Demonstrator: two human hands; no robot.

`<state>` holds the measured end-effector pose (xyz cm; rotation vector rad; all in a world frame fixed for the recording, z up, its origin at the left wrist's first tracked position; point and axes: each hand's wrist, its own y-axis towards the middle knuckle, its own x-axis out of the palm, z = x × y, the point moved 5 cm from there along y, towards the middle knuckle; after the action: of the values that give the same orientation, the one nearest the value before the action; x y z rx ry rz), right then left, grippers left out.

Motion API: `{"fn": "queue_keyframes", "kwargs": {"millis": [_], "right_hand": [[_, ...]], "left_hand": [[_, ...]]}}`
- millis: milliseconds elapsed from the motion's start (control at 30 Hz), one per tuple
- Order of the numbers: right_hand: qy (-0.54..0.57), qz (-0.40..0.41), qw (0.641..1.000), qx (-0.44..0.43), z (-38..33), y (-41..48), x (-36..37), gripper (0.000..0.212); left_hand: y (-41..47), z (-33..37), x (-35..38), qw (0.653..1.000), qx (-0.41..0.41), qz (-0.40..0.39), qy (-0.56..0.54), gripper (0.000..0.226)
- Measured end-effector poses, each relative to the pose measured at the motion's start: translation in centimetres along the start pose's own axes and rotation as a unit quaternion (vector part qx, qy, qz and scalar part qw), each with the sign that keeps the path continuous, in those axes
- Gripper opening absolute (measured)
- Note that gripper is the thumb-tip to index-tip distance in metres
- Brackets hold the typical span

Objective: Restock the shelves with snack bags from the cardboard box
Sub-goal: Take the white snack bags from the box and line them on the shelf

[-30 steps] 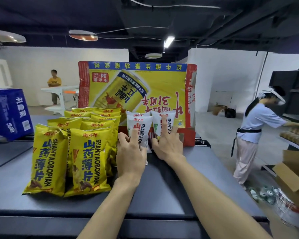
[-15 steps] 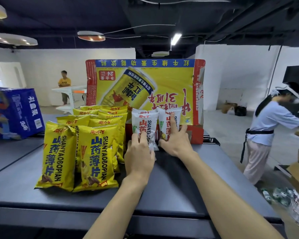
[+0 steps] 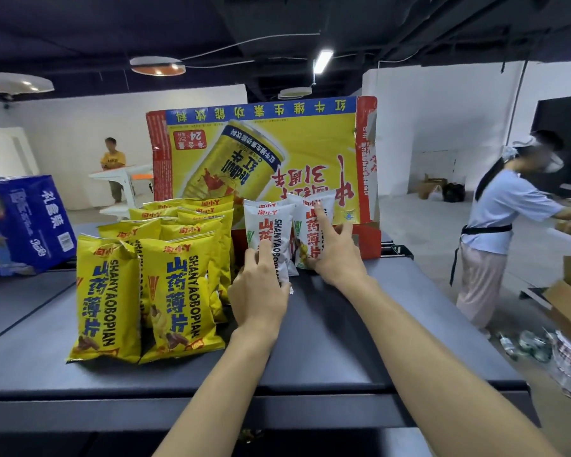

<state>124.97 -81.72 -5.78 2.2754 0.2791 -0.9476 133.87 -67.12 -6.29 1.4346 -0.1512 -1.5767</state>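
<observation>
Table (image 3: 343, 341) of dark grey is seen filling the near and middle ground, and the task's things are carried on it. At its far edge a cardboard box (image 3: 277, 150) is stood upright, its broad yellow face turned near and its print of a can and red lettering shown upside down. To the right, off the table, a person in a pale blue shirt (image 3: 505, 222) is seen side-on, with an arm stretched out to the right. At the left edge of the view a blue carton (image 3: 27, 222) is rested, tilted. Yellow snack bags (image 3: 178, 291) are stood upright in two rows left of centre, running from near to far until the box is reached. The two nearest are set side by side and touching. Just right of those rows, directly before the box's face, a left white bag (image 3: 272, 232) and a right white bag (image 3: 310, 225) are stood upright and touching, the right one set slightly farther back. The left hand (image 3: 261, 291) is laid against the lower front of the left white bag, its fingers held straight and together, with nothing clasped. The right hand (image 3: 335, 255) is spread over the front of the right white bag, the forefinger stretched up its face and the thumb splayed out to the right, so that the bag is pressed rather than gripped. Far off at the left, a small figure in a yellow shirt (image 3: 112, 159) is seen beside a white stand (image 3: 122, 179).
</observation>
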Motion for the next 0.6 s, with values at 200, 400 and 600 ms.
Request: {"fn": "queue_keyframes", "kwargs": {"millis": [200, 400, 600], "right_hand": [[-0.041, -0.031, 0.999, -0.017, -1.3, -4.8, -2.1, 0.098], [-0.144, -0.13, 0.981, 0.015, -2.1, -9.1, -6.3, 0.071], [-0.201, -0.154, 0.967, 0.028, -4.7, -13.0, -10.1, 0.046]], "left_hand": [[-0.2, 0.6, -1.0, 0.999, 0.007, -0.048, -0.007, 0.065], [-1.5, 1.0, -4.2, 0.985, 0.058, -0.156, 0.044, 0.076], [-3.6, 0.6, -8.7, 0.976, 0.127, -0.166, 0.054, 0.042]]}}
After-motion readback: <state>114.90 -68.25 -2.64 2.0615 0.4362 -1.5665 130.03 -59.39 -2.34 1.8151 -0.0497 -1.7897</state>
